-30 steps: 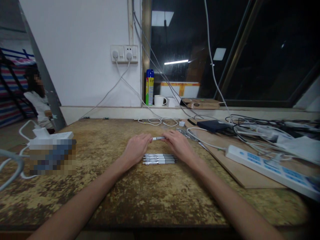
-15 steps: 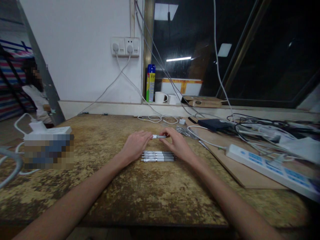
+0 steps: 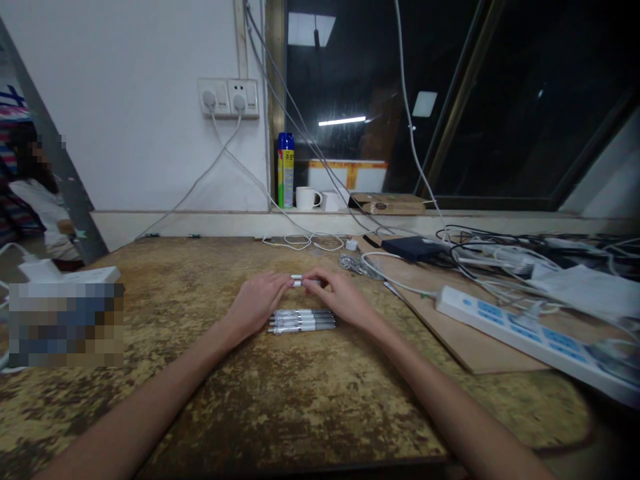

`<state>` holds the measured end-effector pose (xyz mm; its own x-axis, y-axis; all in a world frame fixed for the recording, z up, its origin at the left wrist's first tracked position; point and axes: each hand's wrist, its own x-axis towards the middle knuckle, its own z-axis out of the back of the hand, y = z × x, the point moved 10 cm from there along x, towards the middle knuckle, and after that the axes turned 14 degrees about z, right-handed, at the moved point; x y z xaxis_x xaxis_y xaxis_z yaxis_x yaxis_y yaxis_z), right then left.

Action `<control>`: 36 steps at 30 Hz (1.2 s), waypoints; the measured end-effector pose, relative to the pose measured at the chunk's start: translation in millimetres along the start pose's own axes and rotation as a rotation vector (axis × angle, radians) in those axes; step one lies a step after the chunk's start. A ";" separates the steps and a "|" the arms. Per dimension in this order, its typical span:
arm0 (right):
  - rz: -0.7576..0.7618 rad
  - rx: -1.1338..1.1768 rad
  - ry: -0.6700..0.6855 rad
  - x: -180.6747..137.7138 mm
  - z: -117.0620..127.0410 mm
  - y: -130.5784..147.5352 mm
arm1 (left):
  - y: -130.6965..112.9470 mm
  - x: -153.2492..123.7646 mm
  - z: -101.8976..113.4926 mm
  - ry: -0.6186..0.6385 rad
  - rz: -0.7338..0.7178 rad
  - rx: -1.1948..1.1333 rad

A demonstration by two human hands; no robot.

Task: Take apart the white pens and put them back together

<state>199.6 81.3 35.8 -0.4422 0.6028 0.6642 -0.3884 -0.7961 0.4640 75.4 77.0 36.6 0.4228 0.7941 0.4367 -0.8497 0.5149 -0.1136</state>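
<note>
My left hand (image 3: 256, 301) and my right hand (image 3: 336, 293) face each other low over the worn wooden table. Between their fingertips lies a white-and-grey pen (image 3: 297, 283), its ends covered by the fingers. Just behind it shows a second white strip (image 3: 297, 276), perhaps another pen; my hands hide most of it. Fingers of both hands are closed at the pen's two ends. Nearer to me, several white pens with grey grips (image 3: 303, 321) lie side by side in a row, partly behind my hands.
A white power strip (image 3: 530, 340) rests across a brown board (image 3: 450, 327) at the right, among tangled cables. A clear plastic packet (image 3: 357, 265) lies behind my right hand. A mug (image 3: 307, 198) and spray can (image 3: 286, 170) stand on the sill. A person (image 3: 43, 193) sits at far left.
The camera view has turned a little to the right. My hands have drawn closer together on the pen, and a second white strip now shows behind it. The row of pens stays put.
</note>
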 end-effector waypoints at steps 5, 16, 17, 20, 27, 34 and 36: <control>0.048 -0.001 -0.032 -0.2 -1.0 3.7 | 4.5 -0.1 -3.4 0.028 -0.011 -0.034; -0.043 0.136 -0.074 -2.3 -3.4 -3.5 | 4.3 -0.1 -2.3 0.033 -0.025 -0.052; -0.031 0.154 -0.091 -2.2 -2.6 -3.6 | 3.4 0.2 -1.4 0.035 -0.024 -0.048; -0.062 0.229 -0.113 -3.7 -6.0 -11.1 | 2.2 0.8 0.3 0.038 -0.022 -0.031; -0.152 0.198 -0.126 -7.1 -4.6 -28.1 | 5.8 0.9 -7.4 0.047 -0.033 -0.014; -0.073 0.133 -0.214 -3.5 11.0 -17.5 | 10.9 2.0 -13.8 0.075 -0.001 -0.114; -0.030 0.103 -0.232 -2.6 15.0 -11.6 | 10.6 1.7 -12.9 0.087 0.005 -0.181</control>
<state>217.4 88.1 37.5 -0.2297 0.6078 0.7602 -0.3087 -0.7862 0.5353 71.2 87.9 24.6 0.4507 0.8179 0.3577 -0.7848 0.5540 -0.2778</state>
